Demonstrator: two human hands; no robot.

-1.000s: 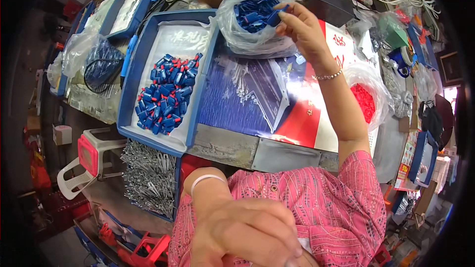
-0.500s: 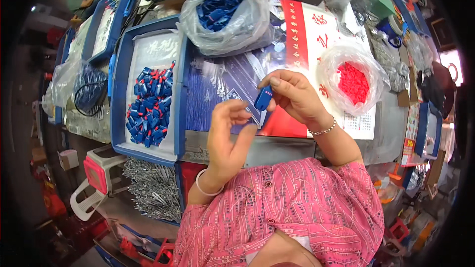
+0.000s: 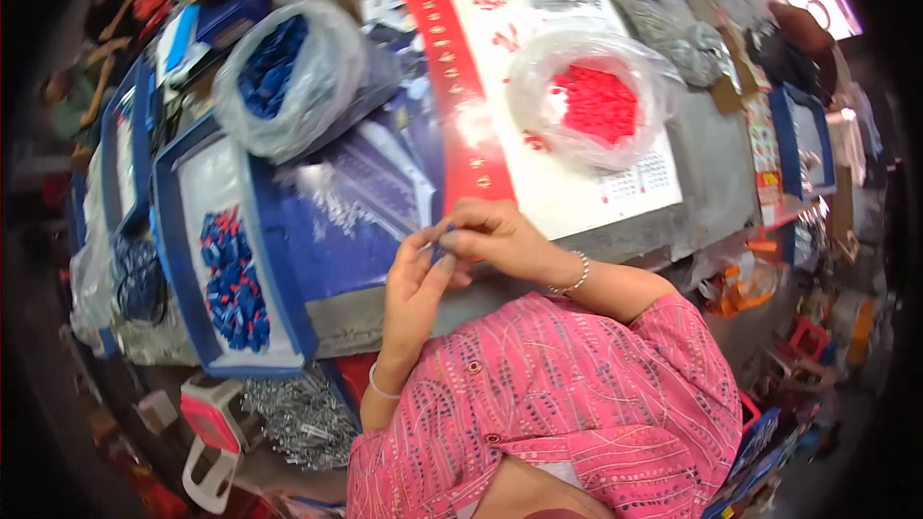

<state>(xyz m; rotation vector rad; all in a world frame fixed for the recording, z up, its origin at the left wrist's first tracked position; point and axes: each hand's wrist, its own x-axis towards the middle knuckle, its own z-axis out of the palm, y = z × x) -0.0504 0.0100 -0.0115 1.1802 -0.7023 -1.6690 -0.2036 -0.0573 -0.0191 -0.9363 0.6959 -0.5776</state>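
Both hands meet above the table's near edge, in front of my chest. A small dark-blue plastic piece (image 3: 438,255) is pinched between them, mostly covered by fingers. My right hand (image 3: 498,240) is closed, thumb and fingertips gripping the piece from the right. From the left, my left hand (image 3: 413,286) holds it with thumb and fingertips pressed together. Left of my hands, a blue tray (image 3: 279,312) lined with white holds a heap of blue pieces with red tips (image 3: 234,284). Small pale metal parts (image 3: 341,207) lie scattered on the purple-blue sheet just beyond my hands.
A clear bag of blue pieces (image 3: 272,67) stands behind the tray. Another bag, with small pinkish-red parts (image 3: 598,104), sits on a white-and-red printed sheet (image 3: 524,168). Below the table are a heap of thin metal parts (image 3: 303,418) and a white-and-red stool (image 3: 210,423).
The view has turned, so the table's things appear shifted left. My left fingers were apart and the blue piece was in my right hand; now both hands close on it, lower and nearer my body.
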